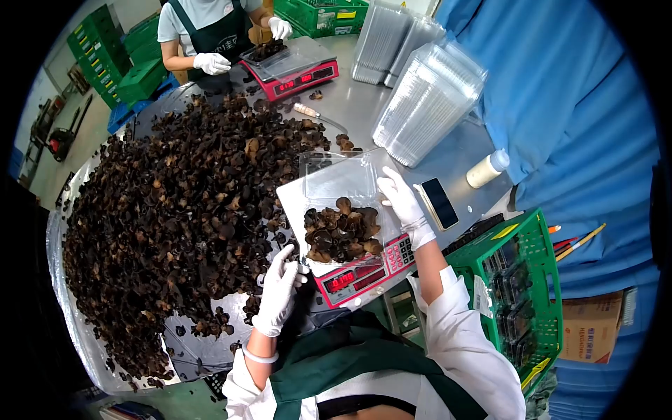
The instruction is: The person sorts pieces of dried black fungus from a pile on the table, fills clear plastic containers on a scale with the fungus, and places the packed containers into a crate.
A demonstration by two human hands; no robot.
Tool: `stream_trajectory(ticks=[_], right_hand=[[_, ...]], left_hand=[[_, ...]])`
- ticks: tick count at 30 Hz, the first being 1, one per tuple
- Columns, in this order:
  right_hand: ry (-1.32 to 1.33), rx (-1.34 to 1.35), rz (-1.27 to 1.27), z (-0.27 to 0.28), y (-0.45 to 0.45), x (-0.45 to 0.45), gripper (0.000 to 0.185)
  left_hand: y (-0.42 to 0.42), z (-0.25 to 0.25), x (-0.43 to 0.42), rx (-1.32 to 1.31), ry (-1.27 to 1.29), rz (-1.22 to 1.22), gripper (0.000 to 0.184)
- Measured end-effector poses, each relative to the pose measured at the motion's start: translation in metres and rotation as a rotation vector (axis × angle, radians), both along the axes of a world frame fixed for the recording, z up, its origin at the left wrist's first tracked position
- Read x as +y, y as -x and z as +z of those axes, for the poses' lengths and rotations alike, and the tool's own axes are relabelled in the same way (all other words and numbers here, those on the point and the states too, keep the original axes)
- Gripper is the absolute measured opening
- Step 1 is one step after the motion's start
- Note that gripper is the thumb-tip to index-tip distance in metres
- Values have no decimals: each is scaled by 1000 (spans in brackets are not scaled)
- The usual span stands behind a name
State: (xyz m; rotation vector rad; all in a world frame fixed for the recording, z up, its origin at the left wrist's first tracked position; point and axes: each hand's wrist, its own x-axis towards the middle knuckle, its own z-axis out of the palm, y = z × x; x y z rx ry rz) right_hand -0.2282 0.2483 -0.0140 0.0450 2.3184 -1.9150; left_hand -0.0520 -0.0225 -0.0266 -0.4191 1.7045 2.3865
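Note:
Both of my hands wear white gloves. In front of me a clear plastic tray with its lid folded open point(341, 178) rests on a red and white scale point(353, 278). Brown-black mushrooms point(341, 231) fill the tray's near half. My left hand point(280, 289) is at the scale's left edge, its fingers partly spread, with nothing visible in them. My right hand point(402, 201) is at the right side of the open tray, fingers apart, close to the lid's edge. A large pile of loose mushrooms point(182, 210) covers the table to the left.
Stacked clear trays point(430, 101), a bottle point(488, 169) and a phone point(439, 204) are on the table. A knife point(318, 116) lies beyond the pile. A co-worker in a dark apron point(210, 38) stands by another red scale point(290, 70). A green crate point(518, 294) holds packed trays.

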Motion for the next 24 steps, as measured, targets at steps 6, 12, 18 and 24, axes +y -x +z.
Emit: stream_trajectory(ticks=[6,12,18,24], right_hand=[[210,224,-64,50,-49,-7,39],[-504,455,99,36,-112,3,42],[-13,-316,289,3,-121,26,23],[259,-333,194,-19,-124,14,19]], left_hand=[[4,6,-1,-43,-104,-77,43],[8,12,1,-138,-193,-53,40],[5,-6,5,-40,-160,-46,17],[4,-9,6,-36,-165,-94,15]])
